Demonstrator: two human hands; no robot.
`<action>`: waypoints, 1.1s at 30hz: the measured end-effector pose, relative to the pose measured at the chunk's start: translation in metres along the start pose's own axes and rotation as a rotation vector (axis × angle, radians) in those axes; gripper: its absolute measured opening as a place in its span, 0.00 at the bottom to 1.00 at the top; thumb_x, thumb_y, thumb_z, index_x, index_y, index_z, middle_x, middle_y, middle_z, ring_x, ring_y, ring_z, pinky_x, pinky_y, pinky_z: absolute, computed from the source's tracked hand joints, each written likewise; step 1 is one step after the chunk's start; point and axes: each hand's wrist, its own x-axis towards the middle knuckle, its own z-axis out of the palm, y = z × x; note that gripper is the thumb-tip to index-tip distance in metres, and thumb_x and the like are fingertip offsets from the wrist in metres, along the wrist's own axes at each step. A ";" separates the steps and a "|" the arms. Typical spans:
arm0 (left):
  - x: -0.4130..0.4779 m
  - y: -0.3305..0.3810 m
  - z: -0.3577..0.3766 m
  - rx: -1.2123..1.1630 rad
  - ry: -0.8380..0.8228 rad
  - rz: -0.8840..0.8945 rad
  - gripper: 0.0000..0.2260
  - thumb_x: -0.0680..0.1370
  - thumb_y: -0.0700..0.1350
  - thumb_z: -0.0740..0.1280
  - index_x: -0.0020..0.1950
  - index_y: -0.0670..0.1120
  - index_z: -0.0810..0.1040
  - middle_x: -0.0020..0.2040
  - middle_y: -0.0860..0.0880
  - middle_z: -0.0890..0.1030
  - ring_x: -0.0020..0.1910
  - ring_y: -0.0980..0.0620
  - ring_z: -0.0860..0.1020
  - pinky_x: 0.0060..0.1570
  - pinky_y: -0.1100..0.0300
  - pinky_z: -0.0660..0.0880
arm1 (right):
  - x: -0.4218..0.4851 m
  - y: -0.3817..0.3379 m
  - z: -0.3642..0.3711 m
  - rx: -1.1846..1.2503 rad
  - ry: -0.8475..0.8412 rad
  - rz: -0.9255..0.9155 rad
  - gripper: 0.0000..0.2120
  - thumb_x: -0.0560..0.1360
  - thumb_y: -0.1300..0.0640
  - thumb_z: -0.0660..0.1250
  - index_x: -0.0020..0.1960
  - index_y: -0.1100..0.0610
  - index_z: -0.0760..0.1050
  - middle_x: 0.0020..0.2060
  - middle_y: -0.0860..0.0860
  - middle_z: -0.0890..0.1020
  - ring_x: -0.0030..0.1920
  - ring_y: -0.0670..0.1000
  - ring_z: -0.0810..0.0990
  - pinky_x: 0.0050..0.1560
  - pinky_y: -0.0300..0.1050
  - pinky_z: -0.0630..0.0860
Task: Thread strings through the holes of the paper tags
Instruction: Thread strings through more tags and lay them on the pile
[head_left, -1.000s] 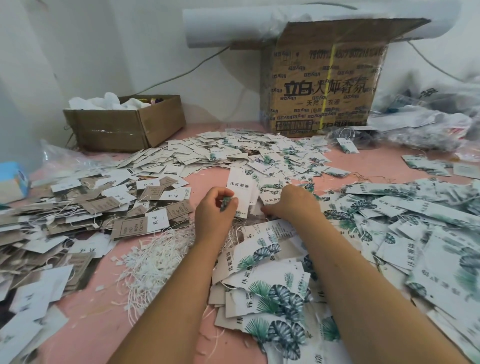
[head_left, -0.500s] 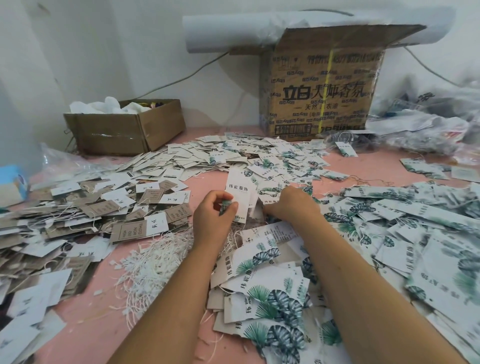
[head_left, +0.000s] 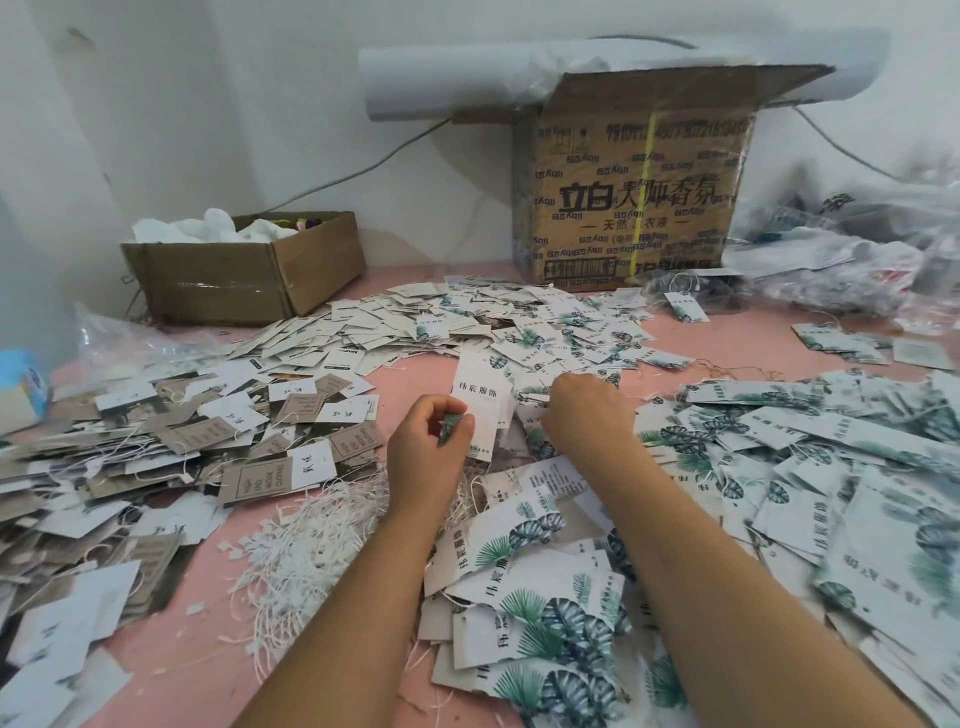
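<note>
- Tag (head_left: 480, 400), white with dark lettering, stands upright just above the fingers (head_left: 460, 430) of the left hand (head_left: 428, 452). They are clamped on its lower left edge, thumb against fingertips, and a sliver of green print shows in the pinch.
- Right hand (head_left: 587, 410) sits just right of those fingers, back upward, resting on the tags under it. Its own fingers curl down out of sight, so whether they grip anything cannot be told.
- Strings (head_left: 311, 540), white and tangled, lie loose on the worktop below and left of the left fingers, beside the left forearm.
- Leaf tags (head_left: 545, 613), white with green fronds, are heaped under and between both forearms, nearer the person than the fingers.
- Right heap (head_left: 831, 467) of the same leaf print spreads away to the right of the right hand.
- Brown tags (head_left: 249, 447), mixed with white ones, are piled well left of the left fingers.
- Far heap (head_left: 467, 322) of small white tags lies beyond both hands.
- Worktop (head_left: 727, 343) is pink and shows between the heaps.
- Small box (head_left: 244, 280), open cardboard with white stuffing, stands far left beyond the fingers, against the wall.
- Big box (head_left: 634, 208), printed cardboard, stands far beyond the right hand, with a paper roll (head_left: 457, 78) lying across its top.
- Plastic bags (head_left: 831, 260) are bunched to the right of the big box.
</note>
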 end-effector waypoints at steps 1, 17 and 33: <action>0.000 0.000 0.000 0.000 0.001 -0.006 0.06 0.75 0.39 0.69 0.46 0.49 0.76 0.40 0.59 0.77 0.38 0.67 0.74 0.36 0.78 0.69 | 0.000 0.000 0.000 0.009 0.013 0.002 0.05 0.75 0.63 0.62 0.43 0.57 0.66 0.35 0.51 0.71 0.41 0.54 0.73 0.46 0.50 0.78; 0.001 0.002 0.000 -0.142 0.049 -0.123 0.25 0.76 0.37 0.68 0.70 0.50 0.65 0.47 0.53 0.75 0.42 0.58 0.76 0.37 0.67 0.71 | -0.002 -0.015 -0.023 0.170 0.269 -0.257 0.09 0.75 0.66 0.56 0.45 0.62 0.76 0.33 0.51 0.73 0.34 0.53 0.73 0.27 0.40 0.64; 0.003 0.009 -0.007 -0.468 -0.069 -0.272 0.19 0.70 0.39 0.64 0.61 0.45 0.70 0.47 0.48 0.83 0.45 0.55 0.81 0.42 0.50 0.77 | -0.018 -0.035 -0.015 0.219 0.081 -0.671 0.08 0.77 0.59 0.59 0.52 0.60 0.75 0.40 0.53 0.78 0.41 0.54 0.76 0.45 0.52 0.76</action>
